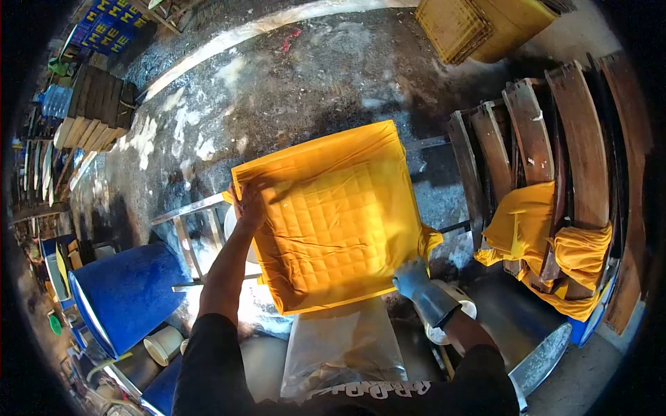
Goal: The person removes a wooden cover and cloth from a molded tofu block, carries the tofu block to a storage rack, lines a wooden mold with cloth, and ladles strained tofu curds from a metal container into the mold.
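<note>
A broad square slab wrapped in yellow cloth lies tilted in front of me, its top marked by a grid of small squares. My left hand is bare and closed on the slab's left edge, fingers over the cloth. At the lower right corner, my right hand wears a blue-grey rubber glove and grips the cloth-covered edge. What lies beneath the cloth is hidden. A clear plastic apron hangs at my front, just below the slab. Part of a metal stand shows behind the left side.
Wooden boards stand in a row at right, with more yellow cloths draped over them. Blue drums lie at left. A white bucket is beside my right wrist. Yellow crates and stacked wooden trays are farther off.
</note>
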